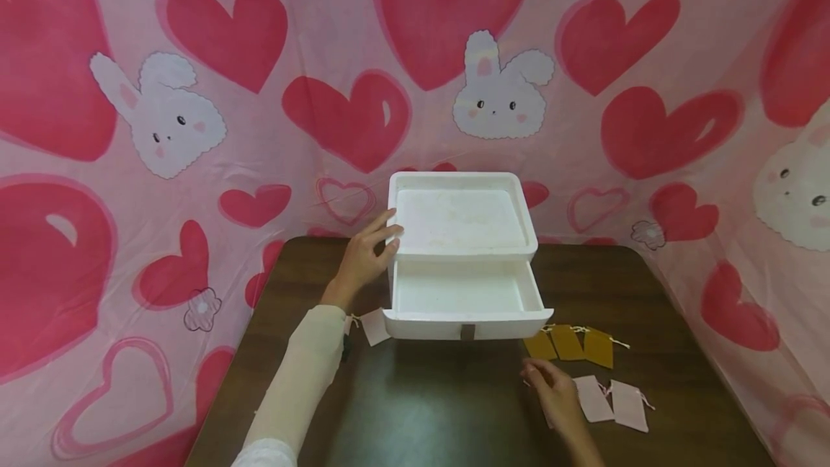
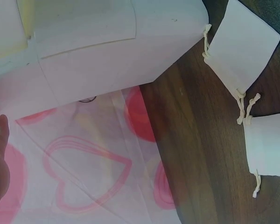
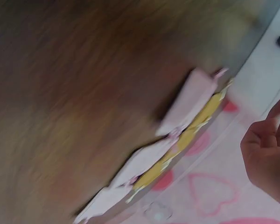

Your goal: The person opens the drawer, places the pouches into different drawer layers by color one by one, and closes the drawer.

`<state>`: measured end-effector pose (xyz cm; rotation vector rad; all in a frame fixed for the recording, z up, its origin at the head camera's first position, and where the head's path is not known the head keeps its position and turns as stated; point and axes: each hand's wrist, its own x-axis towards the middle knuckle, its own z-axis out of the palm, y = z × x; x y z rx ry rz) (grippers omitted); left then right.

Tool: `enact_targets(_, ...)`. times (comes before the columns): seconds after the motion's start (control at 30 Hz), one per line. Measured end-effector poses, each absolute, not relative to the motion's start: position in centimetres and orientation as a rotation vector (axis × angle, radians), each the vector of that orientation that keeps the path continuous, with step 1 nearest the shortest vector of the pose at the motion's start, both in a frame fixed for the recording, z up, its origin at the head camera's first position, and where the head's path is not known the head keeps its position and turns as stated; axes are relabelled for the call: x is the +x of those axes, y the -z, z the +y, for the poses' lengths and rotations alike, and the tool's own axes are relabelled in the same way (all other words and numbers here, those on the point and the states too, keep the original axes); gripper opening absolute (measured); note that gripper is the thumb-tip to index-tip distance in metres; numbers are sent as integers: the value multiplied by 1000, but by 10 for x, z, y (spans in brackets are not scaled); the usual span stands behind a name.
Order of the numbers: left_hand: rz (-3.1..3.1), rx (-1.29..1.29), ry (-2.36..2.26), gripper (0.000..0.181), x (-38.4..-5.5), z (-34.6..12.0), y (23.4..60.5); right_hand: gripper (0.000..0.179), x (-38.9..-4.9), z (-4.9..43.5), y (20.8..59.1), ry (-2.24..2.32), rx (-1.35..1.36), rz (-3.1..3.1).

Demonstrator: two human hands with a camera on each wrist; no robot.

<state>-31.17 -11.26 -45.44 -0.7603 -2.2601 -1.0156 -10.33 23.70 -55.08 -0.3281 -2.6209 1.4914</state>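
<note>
White drawer unit (image 1: 463,218) between the hands, which sit apart: left hand (image 1: 366,254) rests fingers on its left rim; right hand (image 1: 551,388) loosely curled (nothing visible in it) near pink pouches (image 1: 629,406). Drawer (image 1: 467,294) extended, surface (image 1: 428,409) running on in front.

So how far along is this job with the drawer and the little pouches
Looks done: the drawer stands open, with nothing visible inside.

In hand: the left hand touches the white unit's edge; the right hand is by the pink pouches, none visibly gripped.

Left: probably loading, since pink, mustard and pale pouches lie outside the drawer.
</note>
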Motion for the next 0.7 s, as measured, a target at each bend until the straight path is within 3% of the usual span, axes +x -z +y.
enact_targets(0.33,-2271,-764,1026,29,-311,-112,457,26,-96,270,563,-957,-379,-2929)
enact_targets(0.7,-2269,-752,1029,28,-313,-112,457,51,-91,277,583,-545,-282,-3025)
